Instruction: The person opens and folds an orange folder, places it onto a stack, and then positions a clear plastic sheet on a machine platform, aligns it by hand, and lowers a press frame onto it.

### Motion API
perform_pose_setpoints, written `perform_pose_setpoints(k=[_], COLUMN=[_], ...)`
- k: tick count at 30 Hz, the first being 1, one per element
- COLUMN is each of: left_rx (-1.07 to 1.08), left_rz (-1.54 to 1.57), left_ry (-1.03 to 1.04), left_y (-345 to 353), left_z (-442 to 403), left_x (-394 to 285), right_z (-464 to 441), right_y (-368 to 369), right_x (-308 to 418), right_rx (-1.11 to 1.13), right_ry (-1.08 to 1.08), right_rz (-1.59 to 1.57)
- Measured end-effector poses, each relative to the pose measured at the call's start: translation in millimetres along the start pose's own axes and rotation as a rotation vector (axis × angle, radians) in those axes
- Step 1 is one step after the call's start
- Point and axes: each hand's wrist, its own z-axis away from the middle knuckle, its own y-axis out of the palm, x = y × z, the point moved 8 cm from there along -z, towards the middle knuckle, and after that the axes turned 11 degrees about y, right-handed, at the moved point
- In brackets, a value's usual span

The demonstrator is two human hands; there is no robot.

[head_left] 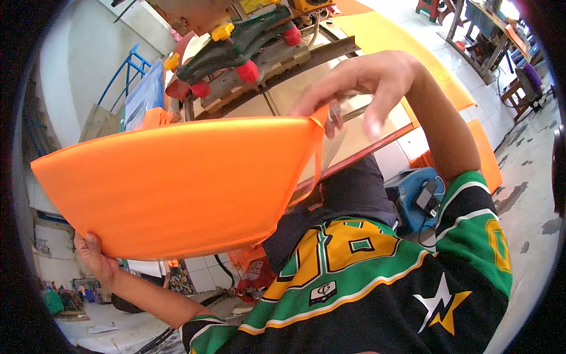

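A large, flat orange piece of smooth sheet material [177,183] spans the middle of the view, with a thin strip along its right end. My left hand [97,259] pinches its lower left edge, thumb on the near face and the other fingers hidden behind. At the upper right corner is my right hand [371,85], thumb spread away from the fingers. Its fingertips are blurred, partly behind the orange strip and a bit of clear film. Whether they touch the corner is hard to tell.
Beyond the sheet stands a machine with a dark green metal arm [236,50] with red and yellow knobs, over a pale work surface [295,88]. Yellow sheets [401,41] lie at the back right. A blue container [413,197] bearing a black device is beside my leg.
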Motion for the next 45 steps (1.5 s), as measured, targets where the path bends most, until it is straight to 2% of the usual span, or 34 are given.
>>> perform_pose_setpoints(k=[2, 3, 5, 7, 9, 10, 11, 14, 15, 17, 19, 21, 23, 25, 30, 32, 38, 42, 44, 45], left_rx=[0.062, 0.076, 0.090, 0.089, 0.072, 0.071, 0.063, 0.053, 0.049, 0.118, 0.096, 0.079, 0.023, 0.029, -0.029, -0.271, -0.321, -0.397, -0.423, -0.432], left_rz=[0.067, 0.064, 0.054, 0.027, 0.009, -0.003, -0.013, -0.029, -0.031, 0.001, 0.006, 0.011, -0.013, 0.018, 0.033, 0.149, 0.227, 0.182, 0.236, 0.229], left_ry=[-0.005, -0.038, -0.015, -0.011, 0.005, -0.004, -0.006, -0.031, -0.035, -0.056, -0.057, -0.061, -0.042, -0.057, -0.060, -0.161, -0.107, -0.146, -0.136, -0.137], left_y=[3.4, 3.6, 2.0, 3.6, 6.5, 6.3, 5.8, 4.6, -0.4, -5.8, -9.6, -13.6, -24.7, -30.8, -59.6, -75.5, -78.9, -89.3, -99.3, -100.7], left_z=[1.2, 6.0, 4.6, 2.9, 5.1, 5.6, 6.9, 7.9, 8.8, 9.7, 11.8, 14.0, 16.8, 17.6, 14.8, 14.2, 16.5, 13.9, 16.5, 18.0], left_x=[3.4, 8.2, 10.6, 6.6, 4.9, 3.0, 1.6, -4.2, -2.9, 1.7, 0.8, 0.8, 2.7, 4.9, 9.2, 13.4, 6.4, -1.1, -0.6, -2.6], right_z=[0.9, -1.6, -19.8, -28.1, -31.9, -31.7, -31.0, -26.2, -24.3, -16.0, -7.6, 6.1, 14.7, 24.8, 45.4, 56.9, 65.0, 70.3, 80.3, 84.6], right_y=[11.8, 20.7, 31.5, 36.7, 45.2, 42.9, 42.6, 23.1, 21.9, 12.2, 11.3, 5.7, 8.1, 8.9, 11.8, 9.1, 17.7, 24.4, 25.1, 29.6], right_x=[-0.6, -3.5, -0.9, 3.7, 3.5, 10.4, 9.3, 18.5, 21.9, 38.7, 42.2, 53.2, 56.3, 61.6, 52.5, 36.8, 18.1, -2.6, -29.7, -34.5], right_rx=[0.232, 0.236, 0.326, 0.268, 0.350, 0.208, 0.213, -0.042, -0.036, -0.167, -0.203, -0.430, -0.460, -0.592, -0.699, -0.778, -0.763, -0.762, -0.770, -0.762], right_ry=[-0.095, -0.086, 0.031, 0.016, 0.097, -0.023, -0.024, -0.165, -0.166, -0.242, -0.181, -0.268, -0.237, -0.236, -0.182, -0.113, -0.018, 0.017, 0.165, 0.156], right_rz=[-0.428, -0.463, -0.476, -0.425, -0.274, -0.240, -0.237, -0.081, -0.083, 0.146, 0.225, 0.527, 0.581, 0.713, 0.759, 0.737, 0.663, 0.591, 0.557, 0.554])
